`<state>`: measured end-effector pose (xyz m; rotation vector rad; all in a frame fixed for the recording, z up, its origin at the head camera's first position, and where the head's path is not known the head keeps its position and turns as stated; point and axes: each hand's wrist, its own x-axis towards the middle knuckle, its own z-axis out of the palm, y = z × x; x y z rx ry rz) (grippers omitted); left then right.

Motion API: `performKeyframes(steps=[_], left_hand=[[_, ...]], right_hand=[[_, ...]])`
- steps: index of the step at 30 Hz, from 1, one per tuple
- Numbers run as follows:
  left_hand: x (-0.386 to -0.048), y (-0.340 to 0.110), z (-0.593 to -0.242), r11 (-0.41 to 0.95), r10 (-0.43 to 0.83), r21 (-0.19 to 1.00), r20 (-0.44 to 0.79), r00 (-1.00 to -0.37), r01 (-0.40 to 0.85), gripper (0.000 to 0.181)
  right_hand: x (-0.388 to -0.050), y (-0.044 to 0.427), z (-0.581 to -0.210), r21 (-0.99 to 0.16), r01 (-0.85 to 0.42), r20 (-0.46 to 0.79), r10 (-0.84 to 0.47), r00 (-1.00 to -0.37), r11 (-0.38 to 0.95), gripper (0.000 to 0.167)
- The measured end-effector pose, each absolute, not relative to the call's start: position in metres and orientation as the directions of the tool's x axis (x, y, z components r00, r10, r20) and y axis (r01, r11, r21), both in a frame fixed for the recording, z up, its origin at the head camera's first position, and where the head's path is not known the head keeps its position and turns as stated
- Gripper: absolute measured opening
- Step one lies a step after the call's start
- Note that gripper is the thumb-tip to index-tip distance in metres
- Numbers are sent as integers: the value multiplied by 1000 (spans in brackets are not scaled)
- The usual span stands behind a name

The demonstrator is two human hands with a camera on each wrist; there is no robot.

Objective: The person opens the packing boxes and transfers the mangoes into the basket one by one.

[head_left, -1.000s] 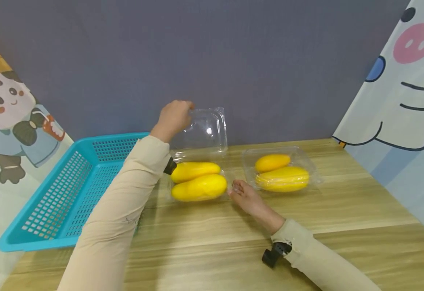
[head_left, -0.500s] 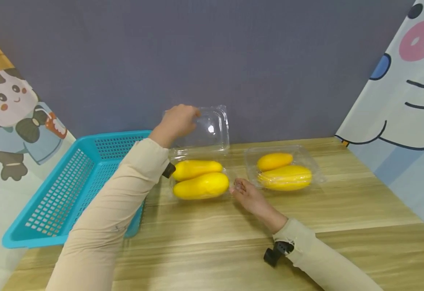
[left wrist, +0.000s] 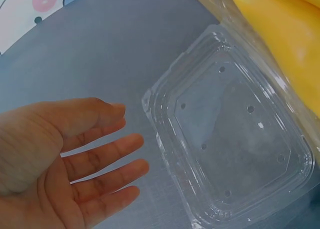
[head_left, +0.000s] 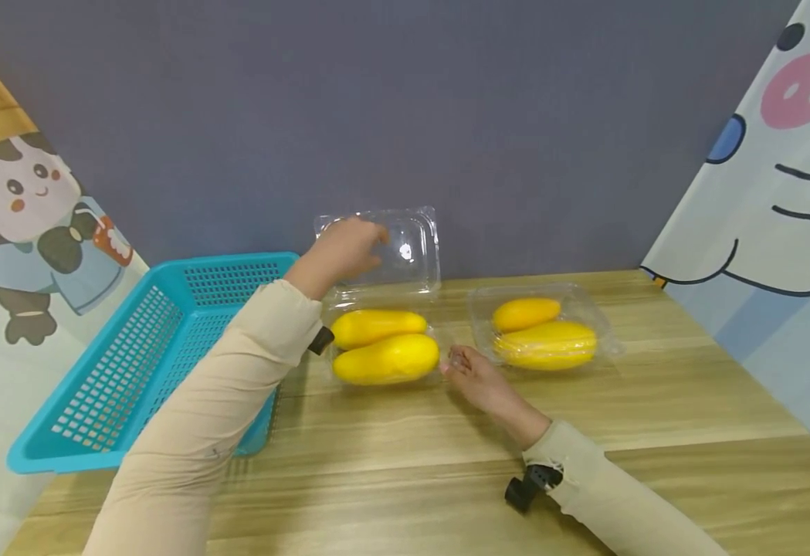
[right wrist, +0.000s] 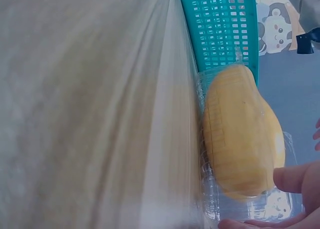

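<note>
So the left hand is up beside the raised lid of a clear container, fingers loose and a bit spread, not touching the plastic in its wrist view. That container's sitting mid-table with 2 yellow fruits in it, side by side. The right hand is at the container's right end, thumb and fingers apart; can't tell if they're gripping it. A 2nd clear container with 2 more yellow fruits is off to the right, teal basket on the left.
</note>
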<state>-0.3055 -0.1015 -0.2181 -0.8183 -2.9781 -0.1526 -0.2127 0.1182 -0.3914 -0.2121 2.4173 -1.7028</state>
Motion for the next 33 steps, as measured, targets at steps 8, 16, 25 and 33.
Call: performKeyframes(steps=[8, 16, 25, 33], left_hand=[[-294, -98, -225, 838, 536, 84, 54, -842, 539, 37], [-280, -93, -228, 814, 575, 71, 36, -817, 576, 38], [-272, -90, -233, 787, 614, 53, 31, -789, 615, 39], [-267, -89, -238, 778, 627, 43, 2, -779, 626, 39]], right_hand=[[-211, 117, -391, -940, -15, -61, -212, -975, 340, 54], [-210, 118, -391, -934, -28, -54, -219, -974, 356, 52], [-213, 119, -392, -927, -22, -66, -221, -973, 375, 53], [-212, 119, -392, -921, -34, -58, -222, -973, 388, 53]])
